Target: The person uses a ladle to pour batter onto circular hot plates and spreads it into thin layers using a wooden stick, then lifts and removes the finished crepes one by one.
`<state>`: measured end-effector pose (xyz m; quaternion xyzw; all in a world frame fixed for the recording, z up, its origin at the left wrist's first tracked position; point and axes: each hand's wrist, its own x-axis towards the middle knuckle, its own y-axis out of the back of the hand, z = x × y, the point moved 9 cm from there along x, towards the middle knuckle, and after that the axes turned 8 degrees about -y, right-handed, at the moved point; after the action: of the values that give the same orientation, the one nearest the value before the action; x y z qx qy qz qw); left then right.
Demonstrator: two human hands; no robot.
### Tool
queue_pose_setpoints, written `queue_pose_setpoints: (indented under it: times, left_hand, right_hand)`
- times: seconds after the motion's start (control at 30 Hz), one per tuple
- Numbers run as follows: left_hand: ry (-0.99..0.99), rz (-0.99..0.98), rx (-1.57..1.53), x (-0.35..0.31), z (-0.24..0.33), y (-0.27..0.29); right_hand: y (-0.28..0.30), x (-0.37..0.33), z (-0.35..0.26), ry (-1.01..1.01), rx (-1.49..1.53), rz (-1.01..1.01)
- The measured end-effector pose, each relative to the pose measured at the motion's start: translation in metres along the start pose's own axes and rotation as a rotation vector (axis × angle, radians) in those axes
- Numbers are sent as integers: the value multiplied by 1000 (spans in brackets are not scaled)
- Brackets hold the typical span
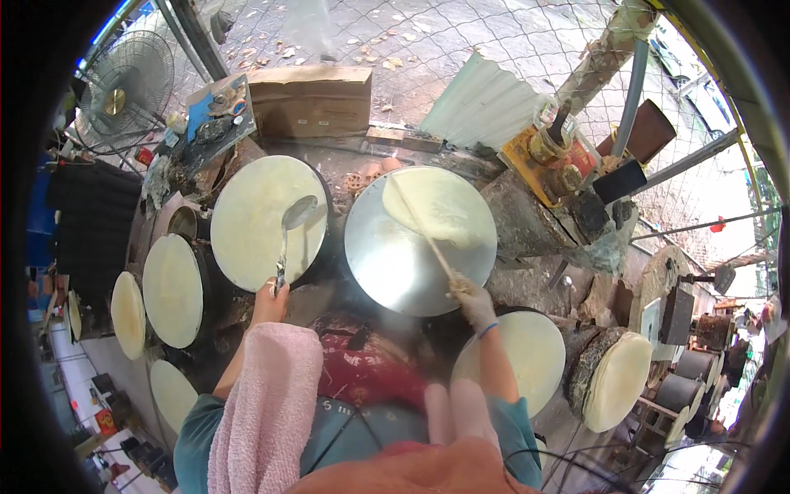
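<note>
My left hand point(270, 298) grips the handle of a metal ladle point(290, 226) whose bowl rests on a round pan point(263, 221) covered with pale batter. My right hand point(475, 301), in a white glove, holds a thin wooden stick point(418, 225) that reaches across a second round metal pan point(403, 263). A pale sheet point(444, 207) covers only the far part of that pan; the near part is bare metal. A pink towel point(265, 395) lies over my left forearm.
More round discs with pale sheets stand at the left point(173, 290) and lower right point(527, 350), point(619, 380). A cardboard box point(311, 100), a fan point(125, 86), a corrugated sheet point(484, 107) and a cluttered stand point(559, 160) lie beyond the pans.
</note>
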<state>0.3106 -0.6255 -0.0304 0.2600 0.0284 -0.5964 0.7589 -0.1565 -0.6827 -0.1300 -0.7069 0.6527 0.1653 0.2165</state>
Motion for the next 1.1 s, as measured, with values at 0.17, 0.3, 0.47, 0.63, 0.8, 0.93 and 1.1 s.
queue_pose_setpoints:
  times: [0.17, 0.3, 0.47, 0.63, 0.8, 0.93, 1.1]
  left_hand:
    - [-52, 18, 91, -7, -6, 5]
    - [83, 13, 88, -15, -12, 5]
    - [-154, 42, 324, -11, 1, 9]
    - [-350, -43, 457, 30, 33, -18]
    - [-345, -128, 672, 81, 45, -61]
    - [-426, -206, 863, 98, 63, -93]
    - [-510, -312, 1013, 82, 67, -95]
  right_hand:
    - [36, 18, -36, -207, -202, 73]
    - [4, 16, 9, -355, -81, -194]
    - [34, 23, -22, -160, -269, -152]
    - [20, 50, -50, -254, -279, -186]
    - [11, 18, -12, -281, -205, -403]
    - [58, 32, -36, -220, -462, -168]
    - [10, 46, -55, -23, -274, -242]
